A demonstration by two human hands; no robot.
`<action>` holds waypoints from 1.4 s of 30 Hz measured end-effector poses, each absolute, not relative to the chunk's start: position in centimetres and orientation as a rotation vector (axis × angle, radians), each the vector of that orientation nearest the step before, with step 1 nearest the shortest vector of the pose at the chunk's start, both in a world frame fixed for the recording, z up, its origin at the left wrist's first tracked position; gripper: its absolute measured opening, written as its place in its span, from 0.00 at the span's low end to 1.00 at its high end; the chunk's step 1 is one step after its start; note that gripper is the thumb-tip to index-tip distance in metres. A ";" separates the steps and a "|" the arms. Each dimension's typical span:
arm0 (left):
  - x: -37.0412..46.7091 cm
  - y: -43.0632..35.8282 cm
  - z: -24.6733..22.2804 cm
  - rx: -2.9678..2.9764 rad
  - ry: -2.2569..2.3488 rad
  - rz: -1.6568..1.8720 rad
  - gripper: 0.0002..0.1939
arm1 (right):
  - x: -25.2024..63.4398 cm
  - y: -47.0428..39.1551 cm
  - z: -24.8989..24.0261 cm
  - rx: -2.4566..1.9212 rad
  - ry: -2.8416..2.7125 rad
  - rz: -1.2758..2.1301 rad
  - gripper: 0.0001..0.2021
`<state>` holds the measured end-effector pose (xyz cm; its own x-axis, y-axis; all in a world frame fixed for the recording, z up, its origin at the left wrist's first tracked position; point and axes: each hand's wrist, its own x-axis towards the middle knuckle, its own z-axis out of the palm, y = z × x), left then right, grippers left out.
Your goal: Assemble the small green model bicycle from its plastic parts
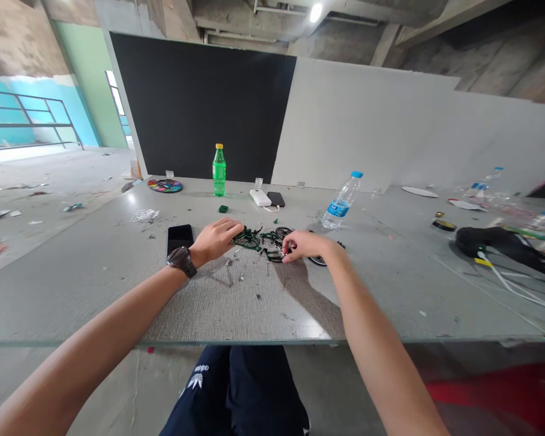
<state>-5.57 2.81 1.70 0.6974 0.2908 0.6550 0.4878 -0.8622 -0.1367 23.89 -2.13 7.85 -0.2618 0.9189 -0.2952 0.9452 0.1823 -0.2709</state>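
Observation:
Small dark green and black model bicycle parts (272, 257) with spoked wheels lie in a cluster on the grey table (200, 309). My left hand (218, 236), with a black watch on the wrist, rests at the cluster's left side, its fingers closed on a green wheeled part (249, 239). My right hand (302, 245) is over the right side of the cluster, thumb and forefinger bent together in a pinch; what is between them is too small to name. A black wheel (318, 261) lies partly hidden beneath my right hand.
A phone (180, 237) lies beside my left wrist. Behind stand a green bottle (218, 171) and a tilted clear bottle (343, 203), with a white power bank (260, 198) between them. Further right are a tape roll (444, 225) and a black device (495, 242) with cables. The table's front edge is near my legs.

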 end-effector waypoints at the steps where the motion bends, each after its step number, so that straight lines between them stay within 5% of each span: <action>1: -5.6 2.8 1.7 -2.607 -0.615 -0.932 0.10 | 23.8 -2.1 7.8 1.879 2.356 -0.597 0.14; 12: -5.7 2.8 1.7 -2.581 -0.591 -0.929 0.10 | 26.7 -1.1 7.0 2.185 2.381 -0.294 0.09; 42: -5.4 2.8 1.7 -2.555 -0.576 -0.948 0.10 | 31.5 1.0 4.6 2.335 2.137 -0.221 0.09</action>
